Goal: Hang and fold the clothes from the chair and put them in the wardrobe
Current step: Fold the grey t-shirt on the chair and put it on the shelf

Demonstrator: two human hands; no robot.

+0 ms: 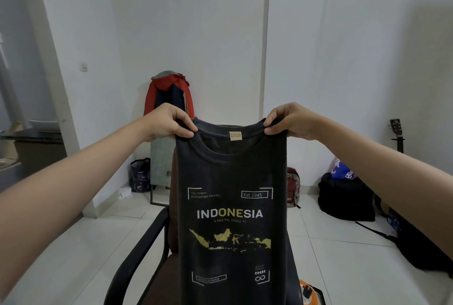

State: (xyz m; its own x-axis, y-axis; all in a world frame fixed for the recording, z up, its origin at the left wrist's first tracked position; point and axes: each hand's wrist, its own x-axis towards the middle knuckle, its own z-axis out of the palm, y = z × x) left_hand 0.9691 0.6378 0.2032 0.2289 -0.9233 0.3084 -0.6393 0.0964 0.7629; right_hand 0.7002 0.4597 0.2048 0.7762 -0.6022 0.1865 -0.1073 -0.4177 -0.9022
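I hold a dark grey T-shirt [232, 177] up in front of me, its printed front with the word INDONESIA and a yellow map facing me. My left hand [169, 121] pinches its left shoulder beside the collar. My right hand [289, 119] pinches the other shoulder. The sleeves appear folded behind, so the shirt hangs as a narrow strip. Behind and below it stands a brown chair [171, 206] with black armrests; the shirt hides most of its seat. No wardrobe is in view.
A tall mirror [160, 162] leans on the back wall with a red jacket [169, 89] draped over its top. Bags [345, 197] and a guitar [397, 133] lie along the right wall on the white tiled floor. A doorway opens at left.
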